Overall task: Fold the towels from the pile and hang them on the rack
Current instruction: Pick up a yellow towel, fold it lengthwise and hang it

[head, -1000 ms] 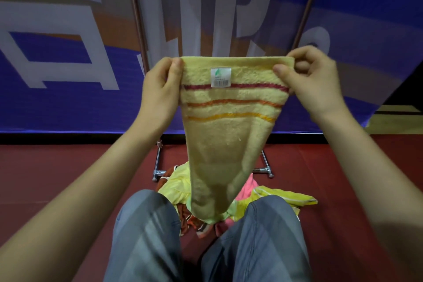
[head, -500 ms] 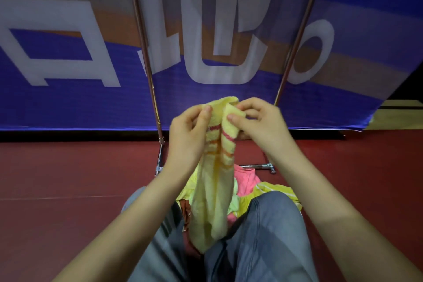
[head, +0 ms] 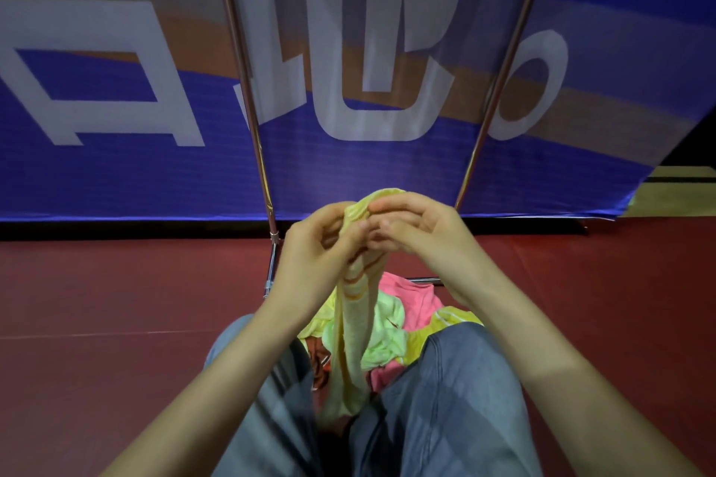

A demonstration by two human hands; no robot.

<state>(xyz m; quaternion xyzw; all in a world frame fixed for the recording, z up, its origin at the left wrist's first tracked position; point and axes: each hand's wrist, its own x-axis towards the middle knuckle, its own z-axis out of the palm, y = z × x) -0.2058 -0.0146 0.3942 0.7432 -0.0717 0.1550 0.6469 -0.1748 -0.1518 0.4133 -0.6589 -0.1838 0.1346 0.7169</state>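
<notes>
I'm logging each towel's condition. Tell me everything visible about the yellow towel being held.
The yellow towel looks like soft terry, pale yellow with red and orange stripes near its top. It is gathered lengthwise into a narrow hanging strip. The left hand and right hand pinch its top edge together; its lower end drops between the person's knees, in front of the towel pile.

Over the last second the left hand (head: 321, 244) and right hand (head: 422, 228) came together: they started wide apart, each pinching a top corner of the yellow towel (head: 354, 325), and ended touching at the fingertips. The towel went from spread flat, label and stripes facing the camera, to doubled lengthwise into a narrow hanging strip. Label no longer visible. Both hands dropped lower in the head view. More of the pile (head: 391, 325) showed behind the narrowed towel.
</notes>
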